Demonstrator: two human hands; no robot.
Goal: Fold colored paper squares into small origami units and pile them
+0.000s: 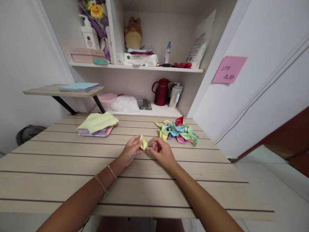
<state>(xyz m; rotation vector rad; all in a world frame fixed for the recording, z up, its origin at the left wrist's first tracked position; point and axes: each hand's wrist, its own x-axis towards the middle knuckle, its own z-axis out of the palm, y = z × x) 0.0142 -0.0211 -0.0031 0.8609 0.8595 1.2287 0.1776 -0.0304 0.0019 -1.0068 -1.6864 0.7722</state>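
Note:
A small folded piece of yellow paper (143, 142) is held just above the wooden table (72, 174), near its middle. My left hand (131, 150) pinches it from the left with thumb and fingers. My right hand (162, 151) meets it from the right, fingertips closed on its lower edge. A pile of folded paper shapes (178, 131) in several colours lies just beyond my right hand. A stack of flat paper sheets (98, 125), light green on top, lies to the far left.
Behind the table, a low shelf holds a red jug (161, 91), a white cup (175, 95), a pink box (108, 99) and a white bag (125, 104). A small side shelf (64, 90) carries blue paper. A pink note (229, 69) sticks on the right door.

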